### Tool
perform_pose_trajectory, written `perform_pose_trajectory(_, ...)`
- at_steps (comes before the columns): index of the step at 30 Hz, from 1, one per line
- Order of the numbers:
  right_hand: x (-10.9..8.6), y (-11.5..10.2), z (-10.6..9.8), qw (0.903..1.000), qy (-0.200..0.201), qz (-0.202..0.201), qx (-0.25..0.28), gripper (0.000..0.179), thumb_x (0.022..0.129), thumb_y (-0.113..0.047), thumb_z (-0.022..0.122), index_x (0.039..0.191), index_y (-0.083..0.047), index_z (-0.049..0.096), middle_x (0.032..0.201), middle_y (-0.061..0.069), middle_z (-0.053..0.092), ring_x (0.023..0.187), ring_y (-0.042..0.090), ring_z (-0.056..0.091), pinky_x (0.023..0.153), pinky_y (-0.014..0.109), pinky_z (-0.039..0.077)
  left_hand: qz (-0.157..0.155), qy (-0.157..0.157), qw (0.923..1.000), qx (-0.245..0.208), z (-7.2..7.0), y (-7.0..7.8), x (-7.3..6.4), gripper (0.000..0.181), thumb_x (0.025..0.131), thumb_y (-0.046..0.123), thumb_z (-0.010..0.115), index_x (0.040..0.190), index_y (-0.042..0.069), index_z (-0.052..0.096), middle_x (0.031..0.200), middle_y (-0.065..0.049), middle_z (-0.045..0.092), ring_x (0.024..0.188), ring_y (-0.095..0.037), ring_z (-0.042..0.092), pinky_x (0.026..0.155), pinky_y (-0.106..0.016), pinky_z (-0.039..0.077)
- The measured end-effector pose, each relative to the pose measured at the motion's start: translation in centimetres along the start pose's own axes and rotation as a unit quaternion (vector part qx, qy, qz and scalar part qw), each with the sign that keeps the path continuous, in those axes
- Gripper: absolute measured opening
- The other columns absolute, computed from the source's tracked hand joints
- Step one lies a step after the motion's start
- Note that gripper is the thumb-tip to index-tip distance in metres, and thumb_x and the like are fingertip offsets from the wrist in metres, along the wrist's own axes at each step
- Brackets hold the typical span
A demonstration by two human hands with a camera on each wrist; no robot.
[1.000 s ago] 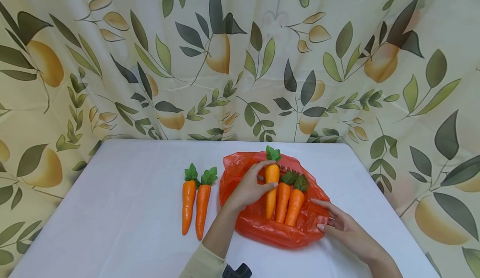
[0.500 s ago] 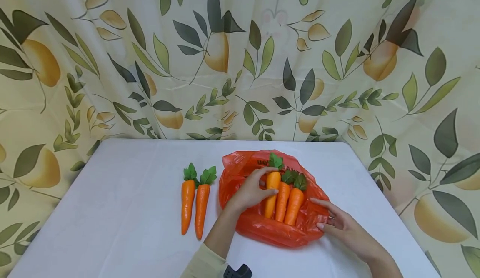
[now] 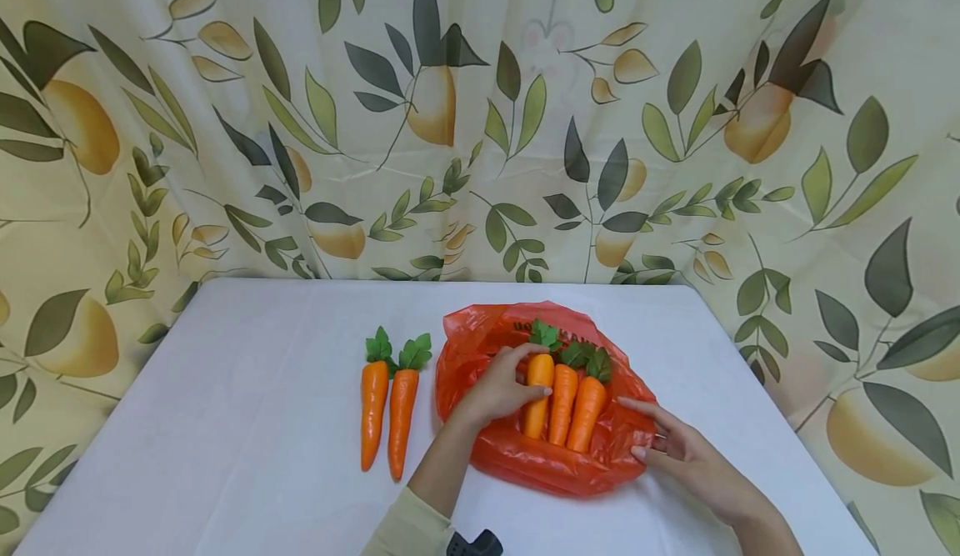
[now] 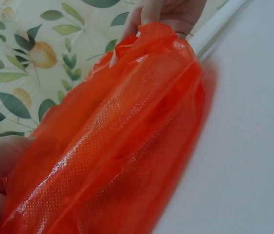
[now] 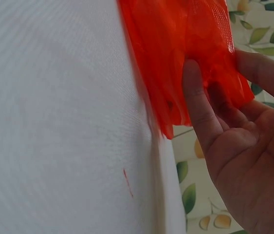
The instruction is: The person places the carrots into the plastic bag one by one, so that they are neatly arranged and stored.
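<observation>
In the head view an open red plastic bag [image 3: 547,471] lies on the white table, with three orange carrots in it. My left hand [image 3: 495,388] grips the leftmost carrot [image 3: 537,398], thumb at its side and fingers near its green leaves. Beside it lie the middle carrot [image 3: 562,406] and the right carrot [image 3: 587,416]; the bag's folded front rim hides their tips. My right hand [image 3: 690,460] holds the bag's right edge, thumb and fingers apart on the plastic. In the left wrist view the bag [image 4: 112,136] covers the carrots.
Two more carrots lie side by side on the table left of the bag: the outer carrot [image 3: 373,414] and the inner carrot [image 3: 402,423]. A patterned curtain [image 3: 480,122] hangs behind the white table [image 3: 262,406].
The carrot in my left hand has come down and towards me, its leaves now lower and level with the other two inside the bag. My right hand has stayed at the bag's edge.
</observation>
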State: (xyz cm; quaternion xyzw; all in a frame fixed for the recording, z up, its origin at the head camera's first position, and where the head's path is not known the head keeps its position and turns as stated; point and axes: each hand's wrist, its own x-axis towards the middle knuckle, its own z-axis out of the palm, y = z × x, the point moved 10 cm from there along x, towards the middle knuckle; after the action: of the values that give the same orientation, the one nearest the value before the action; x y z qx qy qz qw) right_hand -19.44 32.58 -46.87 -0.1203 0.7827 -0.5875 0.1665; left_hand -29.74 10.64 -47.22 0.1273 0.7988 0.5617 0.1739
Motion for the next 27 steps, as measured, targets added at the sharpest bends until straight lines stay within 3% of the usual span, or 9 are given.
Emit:
perform_pose_trajectory(7,0.09,-0.02,0.11,0.9999,0.002,0.012,-0.008,0.06,0.104,-0.011,0.062,0.158,-0.007,0.038,0.162,0.027,0.023,0.125,0.003,0.055,0.097,0.028,0.051,-0.006,0.005,1.0,-0.001,-0.02,-0.32,0.0,0.053,0.092,0.012,0.08,0.14,0.026,0.061,0.12,-0.003,0.05,0.101,-0.022,0.055,0.079,-0.035,0.059)
perform_pose_trajectory(14,0.03,-0.6,0.41,0.9999,-0.009,-0.013,-0.002,0.058,0.104,-0.007,0.06,0.158,-0.004,0.037,0.161,0.031,0.024,0.125,0.005,0.056,0.097,0.028,0.052,-0.004,0.004,0.9999,0.013,-0.01,-0.31,-0.01,0.053,0.093,0.012,0.079,0.14,0.025,0.06,0.127,-0.005,0.051,0.103,-0.023,0.056,0.085,-0.039,0.059)
perform_pose_trajectory(19,0.12,-0.26,0.24,0.9999,-0.001,0.002,-0.01,0.059,0.104,-0.011,0.062,0.158,-0.007,0.038,0.161,0.016,0.031,0.126,0.003,0.054,0.097,0.029,0.051,-0.002,-0.003,0.9999,0.012,-0.05,-0.42,0.05,0.052,0.092,0.009,0.079,0.139,0.023,0.061,0.121,-0.006,0.05,0.091,-0.021,0.057,0.077,-0.032,0.059)
perform_pose_trajectory(24,0.19,-0.05,0.13,0.9999,0.001,0.009,-0.011,0.06,0.104,-0.012,0.063,0.158,-0.008,0.038,0.162,0.026,0.025,0.125,0.0,0.054,0.096,0.029,0.052,0.006,-0.003,0.9999,0.014,-0.02,-0.38,0.02,0.047,0.092,0.008,0.079,0.135,0.02,0.065,0.118,-0.004,0.052,0.088,-0.02,0.055,0.074,-0.029,0.057)
perform_pose_trajectory(27,0.16,0.0,0.12,0.9999,0.002,0.012,-0.008,0.06,0.103,-0.012,0.063,0.158,-0.008,0.039,0.161,0.021,0.029,0.125,0.002,0.055,0.097,0.03,0.052,0.008,-0.001,0.9998,0.02,0.08,-0.51,0.1,0.046,0.092,0.008,0.079,0.134,0.021,0.066,0.118,-0.003,0.052,0.088,-0.019,0.054,0.073,-0.029,0.056)
